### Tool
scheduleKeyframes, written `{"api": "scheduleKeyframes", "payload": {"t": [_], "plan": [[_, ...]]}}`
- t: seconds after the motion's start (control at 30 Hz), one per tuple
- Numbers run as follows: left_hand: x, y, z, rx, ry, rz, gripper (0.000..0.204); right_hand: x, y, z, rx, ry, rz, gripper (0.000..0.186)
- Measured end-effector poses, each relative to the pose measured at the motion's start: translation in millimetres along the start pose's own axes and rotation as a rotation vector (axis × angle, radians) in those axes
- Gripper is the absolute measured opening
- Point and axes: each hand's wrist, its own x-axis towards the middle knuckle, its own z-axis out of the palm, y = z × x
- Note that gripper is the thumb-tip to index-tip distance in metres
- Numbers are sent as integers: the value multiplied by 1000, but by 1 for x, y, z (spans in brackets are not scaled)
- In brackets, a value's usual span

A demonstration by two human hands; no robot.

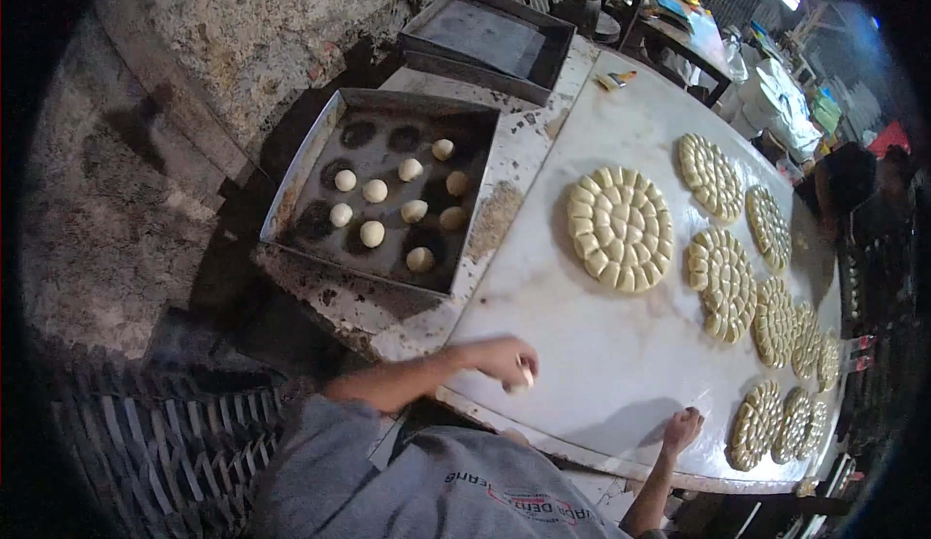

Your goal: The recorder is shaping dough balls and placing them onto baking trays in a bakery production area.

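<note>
My left hand (497, 357) is closed around a pale dough ball (524, 380), part of which shows below the fingers, over the near left edge of the white worktop (543, 331). Farther right, my right hand (684, 428) is curled into a loose fist just above the worktop; whatever its fingers may hold is hidden. Beyond my left hand sits a square metal tray (441, 292) with several round dough balls (372, 234) spaced apart on its dark base. Flat round cakes of cut dough pieces (621, 229) lie on the worktop, the largest ahead of my hands.
More dough rounds (722, 282) crowd the right side of the worktop. A brush (616, 79) lies near its far edge. Another dark metal tray (490, 35) stands behind the first, by a rough wall (242, 45). A person (844, 185) is at the far right.
</note>
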Motion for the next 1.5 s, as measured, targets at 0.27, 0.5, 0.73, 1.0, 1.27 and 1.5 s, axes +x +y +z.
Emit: {"api": "scheduleKeyframes", "payload": {"t": [0.27, 0.5, 0.73, 1.0, 1.27, 1.5], "plan": [[-140, -78, -285, 263, 1692, 370, 30, -8, -233, -42, 1113, -512, 45, 42], [-188, -82, -235, -52, 1583, 394, 38, 12, -586, -153, 1588, -407, -503, 54], [-155, -53, -57, -533, 574, 525, 29, 26, -717, 1, 557, -310, -846, 55], [7, -48, 78, 276, 336, 403, 55, 54, -285, 67, 419, 158, -296, 29], [201, 48, 114, 890, 739, 379, 21, 89, 10, 41, 397, 238, 44, 14], [262, 74, 133, 697, 1092, 283, 12, 198, 16, 42, 259, 227, 366, 25]]}}
